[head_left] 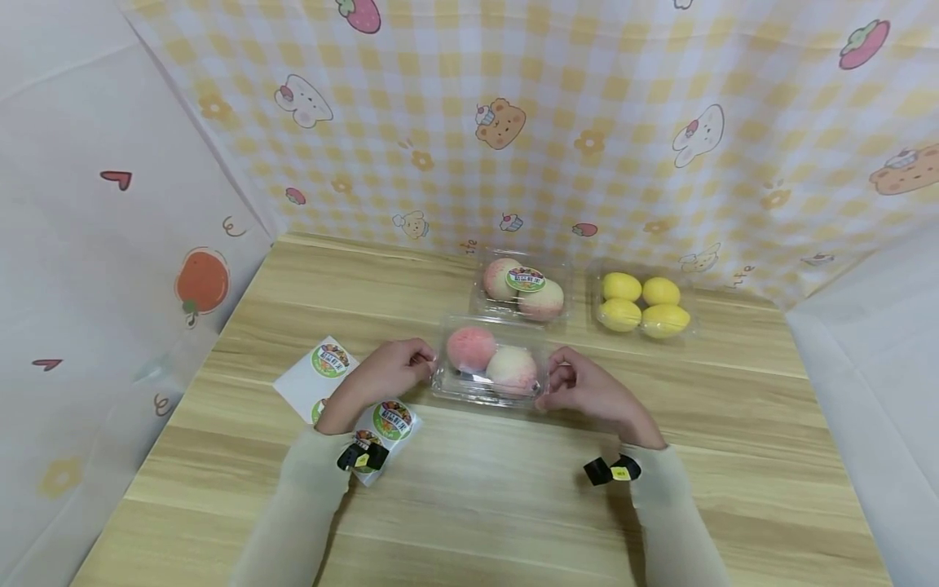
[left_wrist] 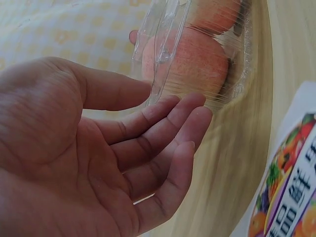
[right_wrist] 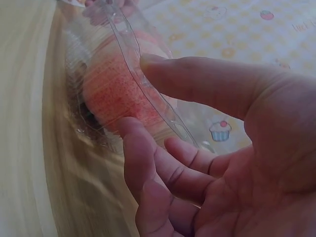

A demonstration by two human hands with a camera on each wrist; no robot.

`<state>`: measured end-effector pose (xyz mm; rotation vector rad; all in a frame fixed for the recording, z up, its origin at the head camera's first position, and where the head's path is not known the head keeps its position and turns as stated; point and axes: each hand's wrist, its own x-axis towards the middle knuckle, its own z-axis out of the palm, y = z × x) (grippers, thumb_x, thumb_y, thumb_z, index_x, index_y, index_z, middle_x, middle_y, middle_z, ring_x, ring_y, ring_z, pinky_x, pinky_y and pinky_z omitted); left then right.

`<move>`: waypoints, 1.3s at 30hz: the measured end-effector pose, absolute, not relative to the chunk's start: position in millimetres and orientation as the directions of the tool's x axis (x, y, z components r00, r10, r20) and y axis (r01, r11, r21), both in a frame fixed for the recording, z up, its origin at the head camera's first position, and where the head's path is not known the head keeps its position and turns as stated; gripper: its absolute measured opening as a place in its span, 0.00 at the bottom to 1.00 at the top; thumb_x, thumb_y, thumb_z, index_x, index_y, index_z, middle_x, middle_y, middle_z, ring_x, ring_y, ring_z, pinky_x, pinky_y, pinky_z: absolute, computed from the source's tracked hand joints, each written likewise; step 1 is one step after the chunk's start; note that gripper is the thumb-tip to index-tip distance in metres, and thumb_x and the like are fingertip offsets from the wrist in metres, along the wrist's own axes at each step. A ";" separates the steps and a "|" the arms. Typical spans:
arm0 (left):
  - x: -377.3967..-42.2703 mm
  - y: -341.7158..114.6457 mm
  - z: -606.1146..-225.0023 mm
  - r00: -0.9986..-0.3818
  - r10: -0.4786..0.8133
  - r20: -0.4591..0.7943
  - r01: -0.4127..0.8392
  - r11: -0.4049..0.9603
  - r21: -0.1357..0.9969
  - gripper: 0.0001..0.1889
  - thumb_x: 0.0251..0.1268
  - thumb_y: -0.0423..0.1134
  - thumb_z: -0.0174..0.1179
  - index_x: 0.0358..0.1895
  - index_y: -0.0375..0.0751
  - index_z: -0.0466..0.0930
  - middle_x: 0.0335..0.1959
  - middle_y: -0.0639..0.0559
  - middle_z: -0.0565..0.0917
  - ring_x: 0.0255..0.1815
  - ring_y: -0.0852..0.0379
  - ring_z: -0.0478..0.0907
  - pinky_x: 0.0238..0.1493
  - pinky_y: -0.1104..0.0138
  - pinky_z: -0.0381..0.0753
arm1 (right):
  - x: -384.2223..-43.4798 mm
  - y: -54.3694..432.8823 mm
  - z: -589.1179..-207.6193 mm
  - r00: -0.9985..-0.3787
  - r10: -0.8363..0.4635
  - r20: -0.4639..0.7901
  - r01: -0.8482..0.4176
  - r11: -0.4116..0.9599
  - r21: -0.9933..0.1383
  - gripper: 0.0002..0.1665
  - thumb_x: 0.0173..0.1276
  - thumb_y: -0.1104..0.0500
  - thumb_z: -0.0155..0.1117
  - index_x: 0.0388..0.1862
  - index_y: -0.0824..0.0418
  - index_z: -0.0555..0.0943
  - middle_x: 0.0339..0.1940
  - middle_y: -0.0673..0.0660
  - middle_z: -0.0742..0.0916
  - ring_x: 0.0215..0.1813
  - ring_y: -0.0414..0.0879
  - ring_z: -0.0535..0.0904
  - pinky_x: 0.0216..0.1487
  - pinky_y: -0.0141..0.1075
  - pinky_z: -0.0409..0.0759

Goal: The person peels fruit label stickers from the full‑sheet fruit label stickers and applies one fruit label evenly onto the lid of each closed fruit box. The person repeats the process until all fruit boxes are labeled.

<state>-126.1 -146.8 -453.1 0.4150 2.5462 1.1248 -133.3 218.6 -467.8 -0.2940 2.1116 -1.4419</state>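
Observation:
A clear plastic clamshell box point(head_left: 480, 396) with two pink-and-white peaches point(head_left: 511, 369) stands mid-table between both hands. At its left end, my left hand point(head_left: 387, 371) pinches the rim with thumb and fingertips. My right hand point(head_left: 592, 391) holds the opposite end, its thumb point(right_wrist: 168, 74) over the plastic rim and its fingers curled below. The left wrist view shows the thumb point(left_wrist: 118, 94) right at the box's flange, with the other fingers bent loosely beneath. No label shows on this box's lid.
Behind stands another clear box of peaches with an oval fruit sticker point(head_left: 526, 279) on its lid. Right of it is a box of several lemons point(head_left: 621, 287). White sticker sheets point(head_left: 299, 386) lie under and beside the left forearm. A checked cloth point(head_left: 440, 106) hangs along the table's back edge.

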 end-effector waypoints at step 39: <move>-126.3 -125.1 -446.2 -0.889 0.418 -0.185 0.147 0.645 0.750 0.14 0.83 0.39 0.59 0.59 0.34 0.86 0.45 0.49 0.88 0.45 0.54 0.83 0.52 0.56 0.84 | -130.5 249.9 -468.3 -0.815 -0.477 -0.329 0.174 0.340 -0.924 0.30 0.62 0.71 0.81 0.56 0.72 0.73 0.40 0.60 0.85 0.40 0.47 0.81 0.43 0.34 0.81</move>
